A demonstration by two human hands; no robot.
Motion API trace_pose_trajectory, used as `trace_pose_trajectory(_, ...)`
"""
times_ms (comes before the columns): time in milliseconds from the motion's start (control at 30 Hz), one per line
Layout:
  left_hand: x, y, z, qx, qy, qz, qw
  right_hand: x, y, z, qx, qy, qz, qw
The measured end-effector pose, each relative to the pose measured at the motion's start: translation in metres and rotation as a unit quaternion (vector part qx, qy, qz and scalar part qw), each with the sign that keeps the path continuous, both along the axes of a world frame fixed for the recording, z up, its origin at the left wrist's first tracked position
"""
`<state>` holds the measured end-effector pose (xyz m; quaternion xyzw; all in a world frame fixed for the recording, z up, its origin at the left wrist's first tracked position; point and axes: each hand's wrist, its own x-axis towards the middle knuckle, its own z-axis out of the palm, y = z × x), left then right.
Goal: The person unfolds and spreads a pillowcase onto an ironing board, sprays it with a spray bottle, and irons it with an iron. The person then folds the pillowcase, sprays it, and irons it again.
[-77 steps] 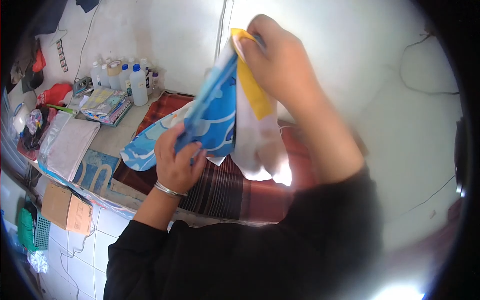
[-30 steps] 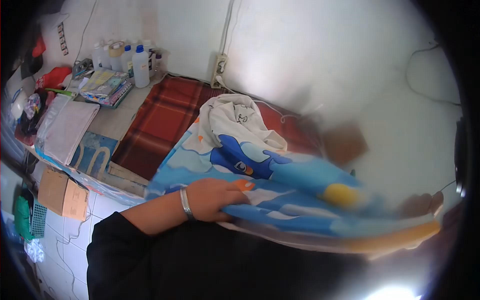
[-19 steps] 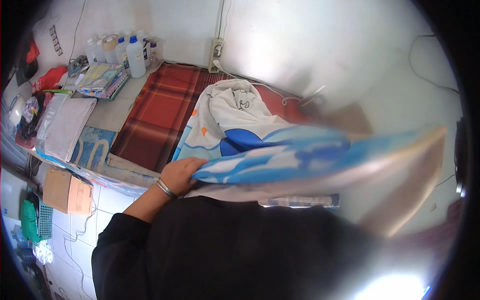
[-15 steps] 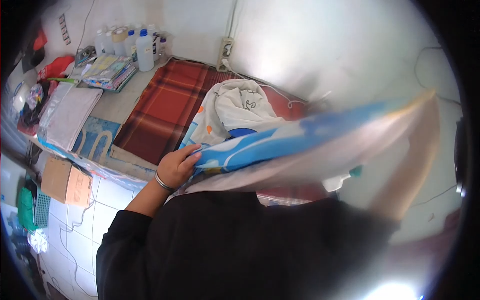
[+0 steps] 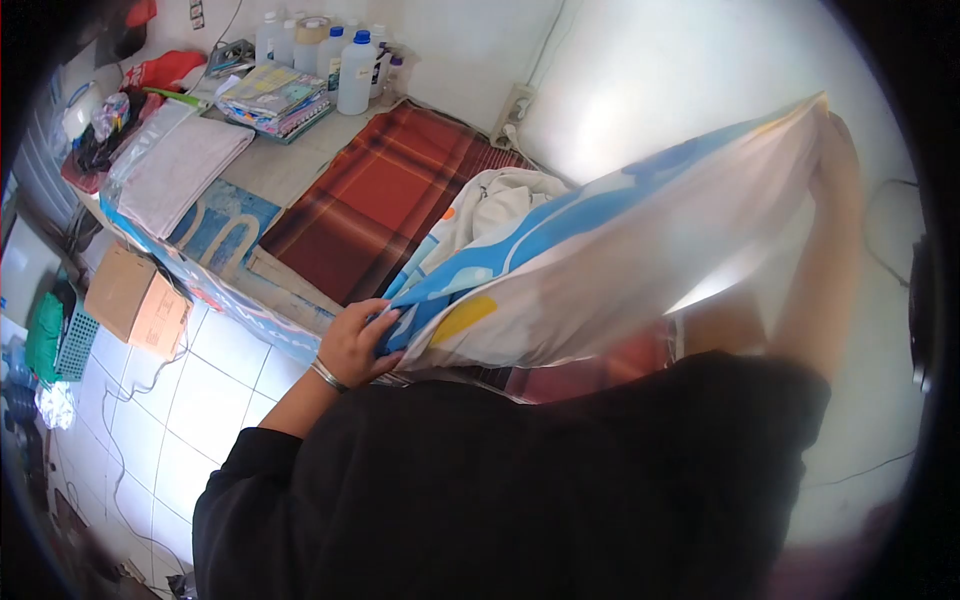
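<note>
A blue and white patterned cloth (image 5: 600, 270) with a yellow patch is stretched at a slant between my two hands. My left hand (image 5: 358, 345), with silver bangles at the wrist, pinches its lower left end near the table's front edge. High on the right, my right hand (image 5: 832, 140) grips the raised far corner; it is slightly blurred. Behind the stretched part, a bunched off-white portion of cloth (image 5: 500, 200) lies on the red plaid cloth (image 5: 400, 170) that covers part of the table.
Bottles (image 5: 356, 75), a stack of folded fabrics (image 5: 275, 100) and a pale folded cloth (image 5: 190, 170) sit on the table's left side. A power socket (image 5: 512, 115) is on the wall. A cardboard box (image 5: 135, 300) and green basket (image 5: 77, 345) are lower left.
My right hand has risen from the lower right, lifting and stretching the cloth. My left hand has kept its hold. The view has shifted, so the table items appear farther right.
</note>
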<state>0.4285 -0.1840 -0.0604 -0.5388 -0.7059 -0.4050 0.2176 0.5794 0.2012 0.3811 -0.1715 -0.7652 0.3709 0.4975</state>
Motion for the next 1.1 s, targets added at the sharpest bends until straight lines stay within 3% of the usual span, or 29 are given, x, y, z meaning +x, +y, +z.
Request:
trace_pose_trajectory(100,-0.003,-0.019,-0.021,0.029,-0.038,0.004,0.999,-0.001,0.017,0.004,-0.006,-0.024,-0.010,1.000)
trace_pose_trajectory(167,-0.006,-0.026,-0.038,-0.105,-0.050,0.012,0.993,0.000,0.027,0.004,-0.020,-0.013,-0.033,0.999)
trace_pose_trajectory(367,-0.005,-0.019,-0.036,-0.020,-0.183,0.055,0.981,0.007,0.055,0.000,-0.033,-0.007,-0.036,0.999)
trace_pose_trajectory(500,-0.011,-0.010,-0.031,0.003,-0.180,0.044,0.983,0.016,0.084,0.002,-0.038,-0.032,-0.031,0.998)
trace_pose_trajectory(567,-0.013,-0.005,-0.030,-0.094,-0.021,0.006,0.995,0.020,0.093,-0.002,0.057,-0.060,-0.042,0.996)
trace_pose_trajectory(600,-0.012,-0.003,-0.028,-0.094,-0.020,0.006,0.995,0.019,0.089,-0.003,0.089,-0.068,-0.046,0.993)
trace_pose_trajectory(700,0.002,0.014,-0.022,-0.156,-0.065,0.001,0.986,0.012,0.076,-0.009,0.025,-0.047,-0.098,0.994)
trace_pose_trajectory(767,0.017,0.027,-0.017,-0.129,-0.114,0.108,0.979,0.010,0.070,-0.013,0.028,-0.057,-0.096,0.993)
trace_pose_trajectory(800,0.016,0.033,-0.016,-0.129,-0.115,0.107,0.979,0.010,0.071,-0.013,0.028,-0.058,-0.097,0.993)
trace_pose_trajectory(867,0.002,0.047,-0.014,-0.263,-0.345,0.089,0.897,0.011,0.078,-0.012,0.041,-0.065,-0.083,0.994)
trace_pose_trajectory(967,-0.023,0.060,-0.021,-0.347,-0.339,0.059,0.872,0.016,0.088,-0.011,0.014,-0.074,-0.063,0.995)
trace_pose_trajectory(1067,-0.063,0.063,-0.008,-0.192,-0.279,0.154,0.928,0.034,0.089,-0.011,0.066,-0.117,-0.146,0.980)
trace_pose_trajectory(1100,-0.081,0.060,0.019,-0.127,-0.237,0.181,0.946,0.044,0.093,-0.010,0.081,-0.132,-0.175,0.972)
